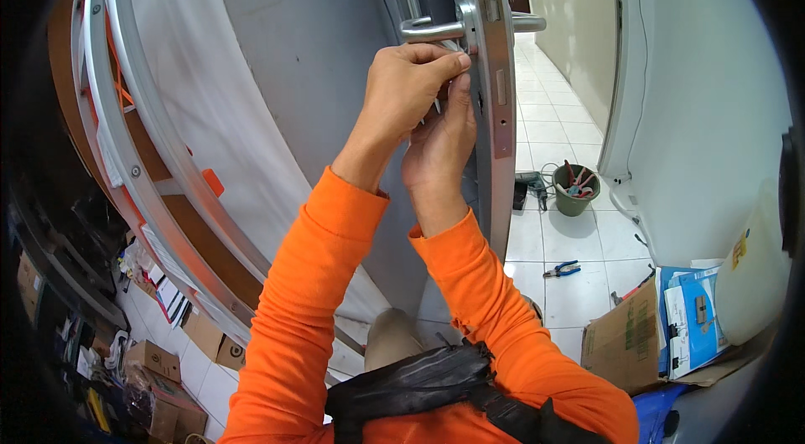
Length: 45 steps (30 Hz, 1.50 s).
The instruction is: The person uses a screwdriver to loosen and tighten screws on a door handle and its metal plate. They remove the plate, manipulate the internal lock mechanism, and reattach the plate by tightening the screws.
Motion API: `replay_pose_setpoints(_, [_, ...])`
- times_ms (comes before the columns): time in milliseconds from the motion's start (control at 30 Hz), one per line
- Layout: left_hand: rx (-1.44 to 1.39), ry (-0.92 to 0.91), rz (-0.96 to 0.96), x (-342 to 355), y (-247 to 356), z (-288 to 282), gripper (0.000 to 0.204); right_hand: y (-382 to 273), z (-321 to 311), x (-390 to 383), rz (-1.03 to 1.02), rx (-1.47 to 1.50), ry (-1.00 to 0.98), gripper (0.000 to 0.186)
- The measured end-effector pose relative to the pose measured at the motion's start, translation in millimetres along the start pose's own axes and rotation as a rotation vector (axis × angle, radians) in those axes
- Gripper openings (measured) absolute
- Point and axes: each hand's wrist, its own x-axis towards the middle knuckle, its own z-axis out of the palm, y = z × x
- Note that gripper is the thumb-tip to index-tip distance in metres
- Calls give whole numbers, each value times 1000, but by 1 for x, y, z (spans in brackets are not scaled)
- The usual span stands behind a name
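Just below the steel lever handle [433,30] of a grey door [289,33], my two hands are close together. My left hand [407,83] is closed in a pinch, its thumb and finger against the door face by the handle. Right under it, my right hand [442,146] is closed too, its thumb pointing up at the left fingertips. A thin pale tip shows between the hands, but what they hold is mostly hidden. On the door's edge, the metal lock plate [501,79] with its latch is in plain view; the far-side lever [528,22] sticks out beyond it.
An aluminium ladder [138,171] leans at the left, with cardboard boxes [155,360] below. Right of the door, a green bucket of tools [573,202], a power drill [530,184] and pliers [563,269] are on white tiles. A cardboard box [622,335] with blue folders stands nearer.
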Motion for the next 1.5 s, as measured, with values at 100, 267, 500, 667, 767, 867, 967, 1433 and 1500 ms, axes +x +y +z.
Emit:
replay_pose_setpoints(100, [-82, -23, -91, -4, 10, 0, 27, 3, -30, 19, 104, 177, -199, 36])
replay_pose_setpoints(267, [-127, -39, -188, -7, 18, -7, 26, -13, -20, 9, 326, 308, -224, 40])
replay_pose_setpoints(500, [-142, -20, -177, -10, 16, -3, 25, -4, -8, -7, -13, 42, -37, 42])
replay_pose_setpoints(667, [-62, -6, -108, -8, 11, 0, 26, -7, -2, -5, 9, 52, 30, 41])
replay_pose_setpoints(767, [-145, -7, -72, -4, 4, 4, 25, -10, -1, -4, 36, 75, 42, 37])
replay_pose_setpoints(867, [-89, -15, -69, -6, 2, 4, 24, -12, -1, -6, 39, 79, 35, 32])
replay_pose_setpoints(967, [-80, -52, -99, -8, 3, 3, 22, -15, 1, -10, 22, 38, 40, 28])
replay_pose_setpoints(1433, [694, 121, 521, -48, 6, -35, 8, -7, -14, 7, -14, -49, -35, 19])
replay_pose_setpoints(1500, [644, 112, 418, -46, 14, -32, 10, -7, -10, 8, -73, -54, -85, 18])
